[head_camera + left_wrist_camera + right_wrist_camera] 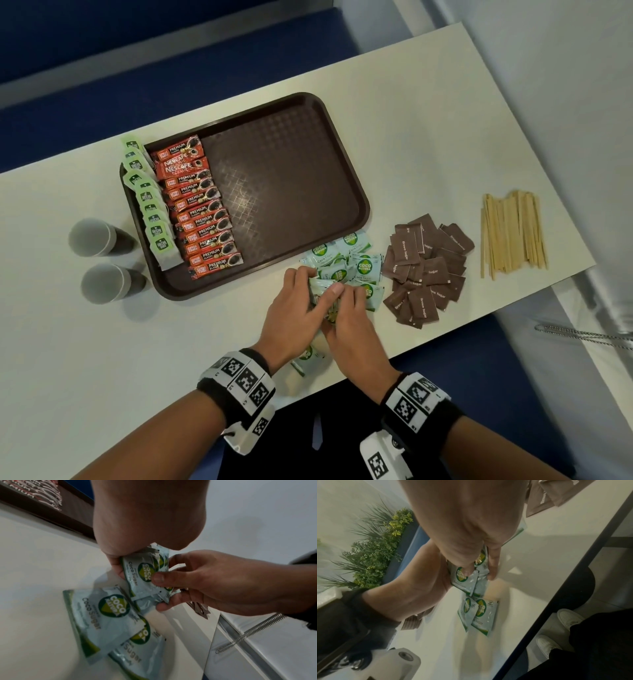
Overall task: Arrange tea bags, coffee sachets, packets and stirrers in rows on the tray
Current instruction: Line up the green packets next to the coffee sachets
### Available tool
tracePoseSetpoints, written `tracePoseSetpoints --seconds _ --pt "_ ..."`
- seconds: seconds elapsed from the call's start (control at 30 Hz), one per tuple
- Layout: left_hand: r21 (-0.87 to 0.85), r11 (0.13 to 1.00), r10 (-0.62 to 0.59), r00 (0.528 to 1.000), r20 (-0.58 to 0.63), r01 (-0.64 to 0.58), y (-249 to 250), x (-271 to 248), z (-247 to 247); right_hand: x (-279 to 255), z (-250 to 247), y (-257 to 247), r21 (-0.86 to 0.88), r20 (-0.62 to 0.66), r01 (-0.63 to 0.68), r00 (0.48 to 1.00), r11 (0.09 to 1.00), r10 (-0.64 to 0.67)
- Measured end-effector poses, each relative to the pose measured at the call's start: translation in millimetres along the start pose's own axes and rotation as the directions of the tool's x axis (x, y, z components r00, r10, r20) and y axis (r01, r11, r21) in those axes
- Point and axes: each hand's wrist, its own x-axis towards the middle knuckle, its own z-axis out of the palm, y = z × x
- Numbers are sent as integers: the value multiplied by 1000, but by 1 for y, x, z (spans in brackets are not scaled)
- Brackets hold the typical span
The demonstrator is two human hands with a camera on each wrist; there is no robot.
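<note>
Gathering coco sugar packets (356,267) off table (102,359) at tray's (291,164) 5 o'clock; left hand (291,318) and right hand (356,329) both curled round small stack of these; tea bags (150,205) and coffee sachets (202,205) already in rows at tray's 9 o'clock; brown sugar packets (428,267) and stirrers (513,233) untouched at 3 o'clock; roughly half left.

white table (428,113) over blue floor (102,51); pale tiles under its near edge; green plants in a grey planter (373,550) against a light wall (342,500)
</note>
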Motion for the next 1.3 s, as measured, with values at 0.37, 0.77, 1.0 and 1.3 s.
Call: tracePoseSetpoints --seconds 0.37,0.77,1.0,1.3 --pt "-40 994 95 980 -174 -104 -7 13 -1 -6 15 4 293 -134 14 991 956 27" --pt "-247 964 21 951 -308 -101 4 26 -11 3 -4 -4 395 -212 125 976 910 -42" --pt "-305 950 -53 923 -380 -71 2 30 -14 16 -3 -3 396 -223 141 973 907 -54" --pt "-434 897 -120 904 -411 -78 4 26 -29 20 -11 -17 300 -265 200 957 933 -120"
